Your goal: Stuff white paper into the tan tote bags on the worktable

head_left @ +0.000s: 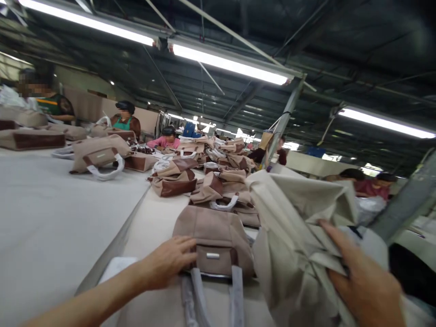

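Observation:
My left hand (168, 262) rests on the near edge of a taupe handbag (214, 236) lying flat on the long white table (51, 227), fingers touching its front beside a small metal plate (213, 255). The bag's pale handles (211, 299) trail toward me. My right hand (366, 281) grips a bunched cream fabric bag (296, 227) held up at the right, fingers pressed into its folds.
Several taupe and brown handbags (175, 179) lie in piles farther along the table. Other people (124, 119) sit working at the far side and at the right (374, 184). A grey pillar (284, 120) rises behind; fluorescent lights (228, 63) hang overhead.

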`<act>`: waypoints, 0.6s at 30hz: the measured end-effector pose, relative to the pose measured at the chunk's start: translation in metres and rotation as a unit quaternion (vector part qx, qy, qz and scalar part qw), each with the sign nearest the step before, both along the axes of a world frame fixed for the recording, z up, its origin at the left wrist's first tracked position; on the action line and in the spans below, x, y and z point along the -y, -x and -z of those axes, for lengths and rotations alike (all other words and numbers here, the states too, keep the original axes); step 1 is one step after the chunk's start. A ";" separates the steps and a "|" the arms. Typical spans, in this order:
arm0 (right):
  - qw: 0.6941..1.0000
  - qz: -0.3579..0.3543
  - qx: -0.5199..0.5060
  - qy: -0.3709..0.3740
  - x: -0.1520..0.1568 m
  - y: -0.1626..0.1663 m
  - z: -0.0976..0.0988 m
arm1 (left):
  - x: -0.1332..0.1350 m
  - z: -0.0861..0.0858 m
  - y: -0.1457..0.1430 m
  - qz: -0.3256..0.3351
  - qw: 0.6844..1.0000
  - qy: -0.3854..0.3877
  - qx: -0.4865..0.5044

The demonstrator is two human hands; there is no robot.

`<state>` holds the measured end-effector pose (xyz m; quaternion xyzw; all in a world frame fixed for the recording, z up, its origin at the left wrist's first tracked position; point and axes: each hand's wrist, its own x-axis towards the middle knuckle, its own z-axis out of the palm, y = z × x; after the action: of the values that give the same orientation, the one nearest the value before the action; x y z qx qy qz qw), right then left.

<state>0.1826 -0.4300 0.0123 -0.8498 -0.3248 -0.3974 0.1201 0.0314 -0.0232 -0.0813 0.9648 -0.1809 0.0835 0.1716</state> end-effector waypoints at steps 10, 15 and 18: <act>0.901 -0.017 -0.409 -0.141 -0.007 -0.029 0.134 | 0.018 0.005 -0.043 0.043 0.993 0.036 -0.106; 0.888 0.022 -0.435 -0.144 -0.028 -0.016 0.125 | 0.021 -0.011 -0.056 -0.091 0.979 0.178 -0.049; 0.909 0.045 -0.403 -0.099 -0.040 0.000 0.103 | 0.023 -0.019 -0.065 -0.127 0.950 0.284 -0.012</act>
<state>0.1826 -0.3902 -0.0911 -0.9351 -0.1691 -0.0560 0.3064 0.0959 -0.0458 -0.0625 0.8920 -0.0239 0.1407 0.4290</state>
